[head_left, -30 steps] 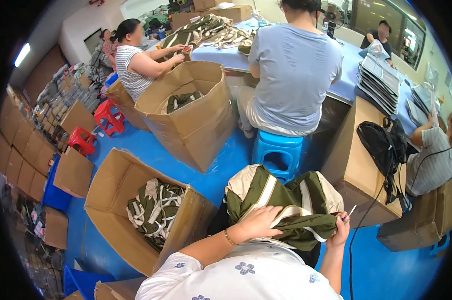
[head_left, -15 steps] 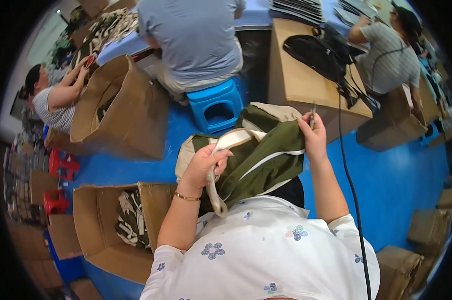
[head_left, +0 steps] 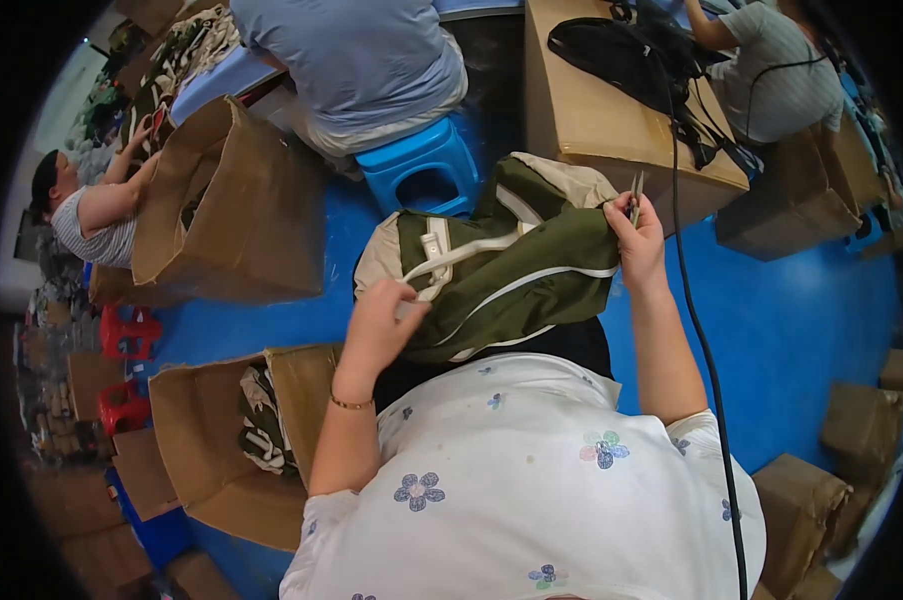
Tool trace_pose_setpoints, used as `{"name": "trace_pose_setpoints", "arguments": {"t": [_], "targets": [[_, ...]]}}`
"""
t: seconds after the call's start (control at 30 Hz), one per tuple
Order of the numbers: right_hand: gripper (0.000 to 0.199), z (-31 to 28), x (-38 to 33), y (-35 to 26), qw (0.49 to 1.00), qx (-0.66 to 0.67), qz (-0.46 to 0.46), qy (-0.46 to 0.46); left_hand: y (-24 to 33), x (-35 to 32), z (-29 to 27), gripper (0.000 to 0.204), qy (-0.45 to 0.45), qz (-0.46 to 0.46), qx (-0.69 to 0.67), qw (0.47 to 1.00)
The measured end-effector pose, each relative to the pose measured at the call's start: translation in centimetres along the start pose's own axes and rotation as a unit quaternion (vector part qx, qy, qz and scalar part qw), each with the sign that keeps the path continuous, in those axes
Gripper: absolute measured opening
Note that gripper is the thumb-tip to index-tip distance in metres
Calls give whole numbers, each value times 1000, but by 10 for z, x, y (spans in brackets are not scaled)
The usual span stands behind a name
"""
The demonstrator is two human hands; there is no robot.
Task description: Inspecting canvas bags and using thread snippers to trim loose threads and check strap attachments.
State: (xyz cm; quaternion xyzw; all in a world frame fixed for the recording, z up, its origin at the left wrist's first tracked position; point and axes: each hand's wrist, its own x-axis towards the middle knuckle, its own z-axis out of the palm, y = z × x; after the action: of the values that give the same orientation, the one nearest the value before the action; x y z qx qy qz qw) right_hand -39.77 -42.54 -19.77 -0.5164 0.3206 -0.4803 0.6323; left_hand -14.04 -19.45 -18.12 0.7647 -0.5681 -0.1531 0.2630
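Across my lap lies a limp olive-green and beige sewn fabric piece [head_left: 531, 285], which looks like a bag, with white piping. A white strap [head_left: 471, 248] runs over it. My left hand [head_left: 376, 325] is closed at the left end of this strap, fingers pinched over it and partly hiding it. At the upper right corner of the fabric, my right hand [head_left: 638, 240] grips small metal thread snips [head_left: 635, 187], blades pointing up. Its thumb and fingers also pinch the fabric edge.
An open carton [head_left: 216, 440] with similar pieces stands at my left. Another tall carton [head_left: 261, 210] is farther off, beside a person on a blue stool [head_left: 421, 165]. A black bag [head_left: 621, 60] rests on a carton [head_left: 591, 120] ahead. A black cable [head_left: 706, 370] hangs at my right.
My left hand has moved down and left along the strap, which was looped up and now lies flatter on the fabric. The right hand has risen slightly, and the view has tilted down.
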Motion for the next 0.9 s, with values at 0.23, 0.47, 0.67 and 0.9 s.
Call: {"name": "trace_pose_setpoints", "arguments": {"t": [0.23, 0.47, 0.67, 0.9], "targets": [[10, -40, -13, 14, 982, -163, 19, -97, -50, -38, 43, 37, 77, -192, -123, 971], [9, -69, -23, 28, 928, -338, 23, -158, -35, 3, 30, 31, -116, -184, 130, 967], [17, -61, -28, 11, 809, -561, 52, -166, -40, 13, 49, 18, -62, 72, 158, 983], [31, -33, -31, 3, 758, -631, -65, -151, -13, 1, 54, 8, -87, -107, -262, 955]]}}
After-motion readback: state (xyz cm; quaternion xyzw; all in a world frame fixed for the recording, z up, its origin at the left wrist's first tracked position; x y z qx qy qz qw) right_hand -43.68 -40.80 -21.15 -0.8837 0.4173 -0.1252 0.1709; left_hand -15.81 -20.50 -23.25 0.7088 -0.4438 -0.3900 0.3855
